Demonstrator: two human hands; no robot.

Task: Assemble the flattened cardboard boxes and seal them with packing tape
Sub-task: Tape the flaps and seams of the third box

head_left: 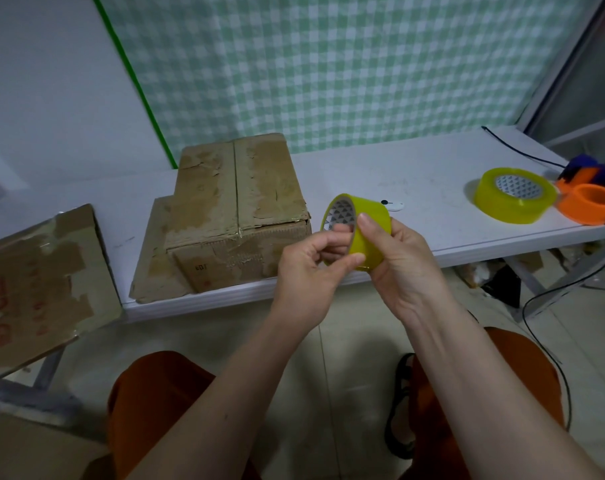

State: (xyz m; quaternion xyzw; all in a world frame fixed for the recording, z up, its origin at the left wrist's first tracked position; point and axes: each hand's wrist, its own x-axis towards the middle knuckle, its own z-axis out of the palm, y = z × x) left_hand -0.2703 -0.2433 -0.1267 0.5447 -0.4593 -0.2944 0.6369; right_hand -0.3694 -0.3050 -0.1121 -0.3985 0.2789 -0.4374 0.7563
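Observation:
My right hand [403, 258] grips a yellow roll of packing tape [370, 216] in front of the table's near edge, index finger lying over its outer face. My left hand [311, 261] pinches at the roll's lower rim, fingers partly inside the core. An assembled cardboard box [238, 209] stands on the white table [415, 188] to the left of my hands, its top flaps closed with old tape marks. It rests on a flat cardboard piece [152, 268].
A second yellow tape roll [512, 199] and an orange tape dispenser [592, 202] lie at the table's right end. A small white object [394, 205] sits behind the held roll. Another cardboard box [34, 282] juts in at left. A black cable [536, 299] hangs off the right side.

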